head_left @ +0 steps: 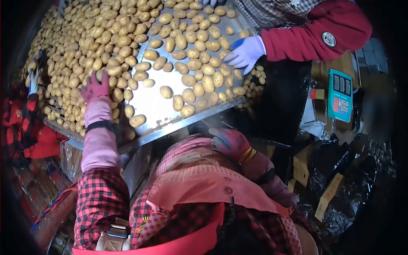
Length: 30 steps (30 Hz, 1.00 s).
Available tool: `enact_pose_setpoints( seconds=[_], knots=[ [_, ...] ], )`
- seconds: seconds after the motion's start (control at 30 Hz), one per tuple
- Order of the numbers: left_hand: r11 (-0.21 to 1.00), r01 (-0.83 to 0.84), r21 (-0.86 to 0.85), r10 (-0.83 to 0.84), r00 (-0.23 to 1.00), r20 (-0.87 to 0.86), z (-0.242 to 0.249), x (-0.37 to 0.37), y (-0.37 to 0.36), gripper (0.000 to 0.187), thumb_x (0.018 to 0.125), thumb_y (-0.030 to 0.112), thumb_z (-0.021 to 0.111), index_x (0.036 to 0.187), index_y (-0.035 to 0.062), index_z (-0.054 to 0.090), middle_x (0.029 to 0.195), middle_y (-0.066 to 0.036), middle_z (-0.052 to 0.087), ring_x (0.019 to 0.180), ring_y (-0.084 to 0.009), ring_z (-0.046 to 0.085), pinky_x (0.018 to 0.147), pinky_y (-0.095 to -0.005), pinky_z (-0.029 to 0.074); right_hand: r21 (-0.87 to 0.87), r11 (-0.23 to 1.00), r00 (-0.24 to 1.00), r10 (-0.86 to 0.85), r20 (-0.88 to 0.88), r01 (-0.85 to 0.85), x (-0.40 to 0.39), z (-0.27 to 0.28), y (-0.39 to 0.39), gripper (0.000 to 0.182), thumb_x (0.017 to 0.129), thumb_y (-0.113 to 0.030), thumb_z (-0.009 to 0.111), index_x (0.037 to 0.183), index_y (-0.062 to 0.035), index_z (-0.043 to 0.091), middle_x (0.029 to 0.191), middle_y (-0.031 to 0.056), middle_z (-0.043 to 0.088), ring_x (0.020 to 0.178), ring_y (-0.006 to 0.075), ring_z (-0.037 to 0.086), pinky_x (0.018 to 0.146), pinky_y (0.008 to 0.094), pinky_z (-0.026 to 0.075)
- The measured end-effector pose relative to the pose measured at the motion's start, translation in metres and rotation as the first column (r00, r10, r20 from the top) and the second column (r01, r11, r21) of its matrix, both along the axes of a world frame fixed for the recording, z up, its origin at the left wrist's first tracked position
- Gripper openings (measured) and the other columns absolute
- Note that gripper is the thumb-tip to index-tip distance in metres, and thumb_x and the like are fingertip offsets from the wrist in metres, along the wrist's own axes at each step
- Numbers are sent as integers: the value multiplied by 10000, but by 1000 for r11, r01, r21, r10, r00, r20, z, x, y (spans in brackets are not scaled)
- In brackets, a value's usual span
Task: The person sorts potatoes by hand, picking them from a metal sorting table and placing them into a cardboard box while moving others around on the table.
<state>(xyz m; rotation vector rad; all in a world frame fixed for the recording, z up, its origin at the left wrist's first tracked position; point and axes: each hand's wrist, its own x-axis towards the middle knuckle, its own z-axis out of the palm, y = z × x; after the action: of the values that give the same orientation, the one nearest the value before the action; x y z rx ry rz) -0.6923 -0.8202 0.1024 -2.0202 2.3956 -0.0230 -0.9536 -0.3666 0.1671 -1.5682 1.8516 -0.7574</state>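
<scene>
Yellow potatoes (pixel 207 81), heaped to the left and thinly scattered to the right across the metal table (pixel 191 122), and the left hand (pixel 96 87) is right among them, fingers spread over the pile; whether it grips one, I cannot tell. Down by the pink apron (pixel 204 189), the right hand (pixel 231 144) sits below the rim, its hold seemingly loose, though its palm is hidden. Across, a co-worker's gloved hand (pixel 246 52) reaches in. Risk here: a hard sweep could roll potatoes over that near edge.
</scene>
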Motion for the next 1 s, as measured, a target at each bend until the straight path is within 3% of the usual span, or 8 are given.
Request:
enact_pose_setpoints(
  seconds=[0.07, 0.2, 0.27, 0.4, 0.5, 0.67, 0.8, 1.0],
  knots=[
    [992, 127, -3, -120, 928, -354, -3, -5, 23, 706, 863, 610, 513, 1461, 246, 420, 1448, -184, 451, 1349, -358, 409, 1171, -516, 172, 47, 999, 997, 22, 68, -25, 1, -2, -10, 405, 857, -212, 633, 1225, -45, 605, 1164, 186, 643, 1044, 358, 624, 907, 422, 501],
    [878, 450, -161, -456, 890, 1, 30, -39, 126, 660, 800, 516, 625, 1395, 257, 508, 1441, -166, 443, 1326, -401, 395, 1102, -642, 194, -26, 996, 996, 84, 17, -84, 7, -6, -39, 354, 881, -249, 617, 1169, -44, 618, 1118, 160, 656, 1005, 338, 633, 878, 417, 512],
    [809, 566, -158, -581, 810, -75, 28, -29, 155, 643, 775, 490, 657, 1366, 269, 536, 1452, -160, 428, 1334, -400, 374, 1093, -652, 192, -29, 994, 995, 104, -8, -104, 11, -4, -46, 318, 888, -256, 609, 1123, -44, 633, 1081, 149, 664, 969, 331, 642, 846, 416, 523],
    [840, 534, -92, -520, 747, -414, 42, 1, 166, 427, 825, 321, 672, 1242, 234, 656, 1408, -164, 470, 1334, -407, 368, 1118, -558, 236, -5, 989, 989, 145, -17, -145, 11, 2, -54, 293, 877, -268, 612, 1083, -63, 649, 1069, 147, 661, 959, 335, 635, 828, 425, 523],
    [816, 418, -399, -565, 433, -702, 146, 1, 170, 392, 896, 251, 597, 1240, 74, 653, 1396, -136, 498, 1327, -342, 400, 1136, -472, 251, -97, 985, 990, 136, -35, -139, 0, 12, -57, 312, 865, -296, 626, 1082, -73, 650, 1076, 144, 657, 962, 341, 629, 813, 432, 522],
    [326, 627, -707, -838, -154, -523, 285, -11, 177, 392, 896, 266, 593, 1233, 72, 643, 1369, -133, 503, 1309, -333, 411, 1125, -467, 265, -98, 989, 978, -122, -167, 106, -17, 18, -30, 414, 856, -346, 655, 1190, -103, 622, 1113, 141, 645, 996, 342, 615, 859, 449, 499],
    [64, 795, -603, -825, -298, -480, 312, -47, 180, 393, 896, 278, 591, 1227, 70, 636, 1347, -131, 507, 1296, -326, 420, 1117, -462, 276, 8, 994, 994, -111, -25, 111, -14, 16, -15, 416, 867, -343, 647, 1227, -138, 614, 1115, 144, 647, 1027, 338, 609, 899, 446, 482],
    [-69, 834, -548, -814, -365, -453, 326, -73, 187, 396, 897, 296, 587, 1219, 68, 624, 1314, -127, 513, 1275, -315, 433, 1104, -456, 293, -128, 967, 975, -219, 27, 220, -17, 27, 11, 377, 860, -278, 663, 1199, -114, 640, 1049, 138, 669, 960, 328, 636, 850, 423, 499]
  ],
)
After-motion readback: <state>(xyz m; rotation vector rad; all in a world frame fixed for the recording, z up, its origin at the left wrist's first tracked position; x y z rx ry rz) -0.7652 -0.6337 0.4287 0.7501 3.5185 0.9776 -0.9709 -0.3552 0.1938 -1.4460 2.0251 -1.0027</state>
